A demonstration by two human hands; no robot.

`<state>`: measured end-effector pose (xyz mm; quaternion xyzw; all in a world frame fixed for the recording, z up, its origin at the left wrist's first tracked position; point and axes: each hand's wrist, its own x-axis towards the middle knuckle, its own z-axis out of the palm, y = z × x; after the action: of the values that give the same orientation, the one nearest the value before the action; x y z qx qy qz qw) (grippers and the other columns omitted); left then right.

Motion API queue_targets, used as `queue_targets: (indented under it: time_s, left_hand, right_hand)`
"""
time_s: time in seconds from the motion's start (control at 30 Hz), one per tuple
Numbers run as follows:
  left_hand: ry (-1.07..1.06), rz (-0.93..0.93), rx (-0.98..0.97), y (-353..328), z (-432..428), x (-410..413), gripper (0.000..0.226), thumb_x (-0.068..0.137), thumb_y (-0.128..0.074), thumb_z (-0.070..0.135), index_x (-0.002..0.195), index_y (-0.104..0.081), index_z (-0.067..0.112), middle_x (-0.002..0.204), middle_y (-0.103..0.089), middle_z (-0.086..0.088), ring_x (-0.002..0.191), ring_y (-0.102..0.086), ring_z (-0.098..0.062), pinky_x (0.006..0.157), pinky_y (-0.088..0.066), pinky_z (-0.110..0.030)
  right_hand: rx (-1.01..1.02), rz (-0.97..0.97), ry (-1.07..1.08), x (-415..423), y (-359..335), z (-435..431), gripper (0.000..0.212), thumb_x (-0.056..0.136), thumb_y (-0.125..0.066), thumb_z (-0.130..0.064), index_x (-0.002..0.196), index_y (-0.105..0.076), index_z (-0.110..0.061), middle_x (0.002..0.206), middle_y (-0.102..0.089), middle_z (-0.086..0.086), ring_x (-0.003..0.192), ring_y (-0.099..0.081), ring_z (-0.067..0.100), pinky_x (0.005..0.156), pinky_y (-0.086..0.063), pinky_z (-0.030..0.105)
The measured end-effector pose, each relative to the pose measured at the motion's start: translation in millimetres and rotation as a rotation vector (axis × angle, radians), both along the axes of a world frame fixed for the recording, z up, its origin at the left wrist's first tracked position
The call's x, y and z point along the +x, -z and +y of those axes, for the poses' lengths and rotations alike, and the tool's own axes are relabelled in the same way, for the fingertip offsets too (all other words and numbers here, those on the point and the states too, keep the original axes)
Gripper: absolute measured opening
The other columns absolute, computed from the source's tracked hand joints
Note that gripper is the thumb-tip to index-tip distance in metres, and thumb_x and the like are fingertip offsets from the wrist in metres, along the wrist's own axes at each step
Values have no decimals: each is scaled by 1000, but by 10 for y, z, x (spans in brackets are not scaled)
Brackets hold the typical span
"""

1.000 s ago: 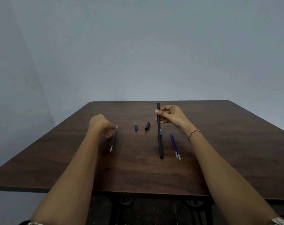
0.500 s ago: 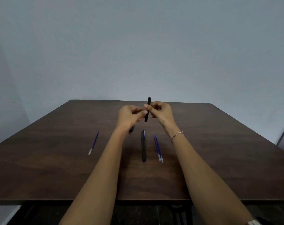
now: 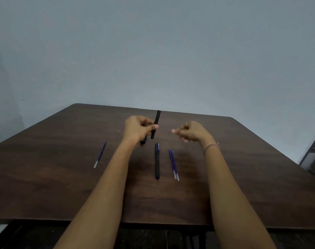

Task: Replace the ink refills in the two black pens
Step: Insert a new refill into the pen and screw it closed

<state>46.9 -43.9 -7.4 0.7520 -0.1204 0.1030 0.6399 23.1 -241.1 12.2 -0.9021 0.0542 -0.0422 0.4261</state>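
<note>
My left hand (image 3: 137,129) holds a black pen barrel (image 3: 156,123) nearly upright above the middle of the table. My right hand (image 3: 191,131) hovers a little to the right of it with fingers curled and nothing visible in them. A second black pen (image 3: 157,160) lies on the table below the hands, pointing toward me. Two blue refills (image 3: 173,163) lie side by side just right of that pen. One more blue refill (image 3: 100,154) lies alone at the left. A small dark pen part (image 3: 143,140) peeks out under my left wrist.
The dark wooden table (image 3: 243,168) fills the lower view, its front edge near me. A plain grey wall stands behind it. A dark frame (image 3: 313,155) shows at the right edge of the view.
The pen barrel passed from my right hand to my left hand. My right hand let go and moved right. Earlier my left hand left the lone refill at the left.
</note>
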Motion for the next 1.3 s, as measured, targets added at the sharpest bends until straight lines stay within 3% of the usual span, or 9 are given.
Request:
queue_targets:
  time_s: [0.07,0.17,0.67,0.87,0.93,1.0,1.1,1.17,1.3]
  left_hand:
    - [-17,-4,7,-1,20,7,19,72,-78,11,89,-69,7,77,-68,-3,69,-68,-13,57,-56,-17]
    - [-29,3,5,-2,43,12,16,72,-78,13,86,-69,12,77,-68,0,70,-69,-12,60,-57,-20]
    - [-40,10,-43,-8,31,-2,19,73,-78,11,89,-69,7,79,-69,-3,73,-69,-14,61,-58,-22]
    - [-40,13,-49,-5,50,-11,18,74,-77,11,90,-69,7,78,-68,-3,75,-70,-17,67,-59,-28]
    - [-40,13,-52,-4,55,-8,20,74,-77,11,92,-69,5,80,-69,-4,76,-69,-17,67,-59,-27]
    - [-41,18,-64,-5,59,-6,19,74,-77,10,91,-69,6,81,-69,-5,76,-70,-17,67,-58,-28]
    - [-40,21,-74,-15,61,-4,19,73,-77,10,90,-69,6,80,-69,-4,76,-70,-16,65,-58,-25]
    - [-41,22,-71,-20,61,-9,16,73,-77,10,87,-68,9,79,-68,-2,76,-69,-14,61,-57,-21]
    - [-33,25,-67,-27,58,-18,13,74,-76,10,82,-67,13,80,-69,-2,77,-69,-14,60,-57,-19]
  right_hand:
    - [-62,200,-23,-36,15,-40,28,78,-75,-30,81,-62,-6,64,-59,2,41,-52,2,40,-42,12]
    - [-27,336,-52,-57,26,-10,23,77,-77,-22,78,-61,-5,71,-59,4,57,-55,9,43,-46,12]
    - [-118,393,-68,-27,17,62,18,73,-80,-16,77,-65,-7,77,-64,1,64,-56,10,44,-47,13]
    - [-136,334,-68,-50,-13,-75,17,81,-68,4,98,-66,1,87,-65,7,74,-61,14,59,-55,17]
    - [-147,295,-40,-52,-30,-82,7,85,-67,-6,83,-63,-1,86,-66,11,62,-62,13,56,-55,19]
    - [-194,345,-21,-50,-41,-70,30,84,-71,-28,77,-59,-2,75,-64,11,55,-60,14,59,-57,22]
    - [-426,486,-32,-79,-55,-75,48,80,-67,-51,81,-58,-4,79,-59,11,72,-56,21,91,-49,35]
    - [-448,535,-21,-99,-75,-87,47,78,-70,-51,76,-60,-4,75,-57,10,70,-53,20,85,-48,33]
    - [-369,589,16,-114,-102,-86,30,76,-78,-32,67,-66,-7,64,-58,3,51,-52,13,51,-49,20]
